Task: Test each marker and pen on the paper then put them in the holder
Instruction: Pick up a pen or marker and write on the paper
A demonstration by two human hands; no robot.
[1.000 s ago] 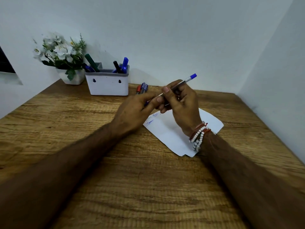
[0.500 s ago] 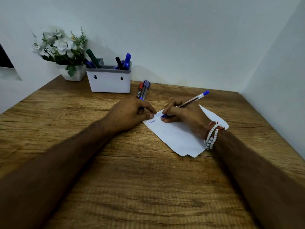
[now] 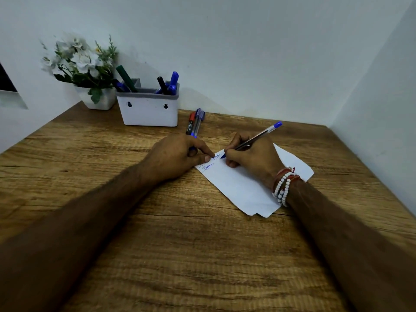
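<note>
My right hand grips a clear blue-ink pen in a writing hold, its tip touching the top left of the white paper beside some blue scribbles. My left hand rests on the paper's left corner, thumb and forefinger pressing it down. Its other fingers are curled round a small blue piece that looks like the pen's cap. Behind it lie up to three pens and markers, one red-capped. The white holder at the back has several markers standing in it.
A white pot of artificial flowers stands left of the holder in the back corner. Walls close the wooden desk at the back and on the right. The desk's left edge runs diagonally at the far left.
My hands came down from mid-air to the paper. The left hand pulled away from the pen and settled on the paper's corner; the right hand turned the pen tip down and is writing.
</note>
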